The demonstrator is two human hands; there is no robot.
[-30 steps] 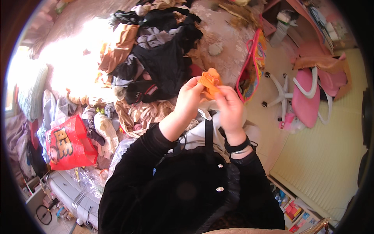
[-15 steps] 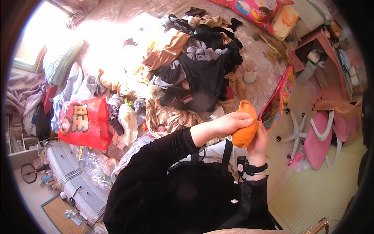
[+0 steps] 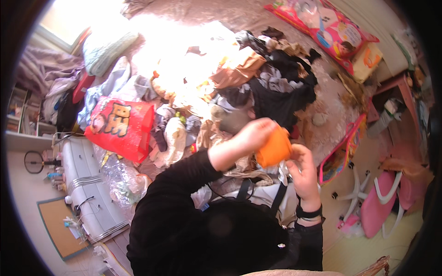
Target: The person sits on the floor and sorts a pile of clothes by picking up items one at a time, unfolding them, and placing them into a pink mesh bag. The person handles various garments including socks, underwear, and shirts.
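A small folded orange cloth bundle [image 3: 274, 147] is pinched in my left hand [image 3: 258, 134], whose fingers close over its upper left side and are slightly blurred. My right hand [image 3: 305, 171] is just right of the bundle, its fingers curved and apart with the palm showing. The right fingertips come close to the bundle's edge; whether they touch it I cannot tell. Beyond both hands lies a heap of crumpled clothes, including a black garment [image 3: 281, 99] and a brown-orange one [image 3: 240, 69].
A red printed bag [image 3: 120, 129] and crumpled clear plastic [image 3: 120, 177] lie left of my arm. To the right are a pink-edged bag [image 3: 343, 149] and a pink chair with white arms [image 3: 378, 207]. A large pink package [image 3: 329, 30] lies at the far right.
The view has shifted, so the surroundings sit further right. My right hand has let go of the orange bundle and its fingers have spread; my left hand keeps hold of it.
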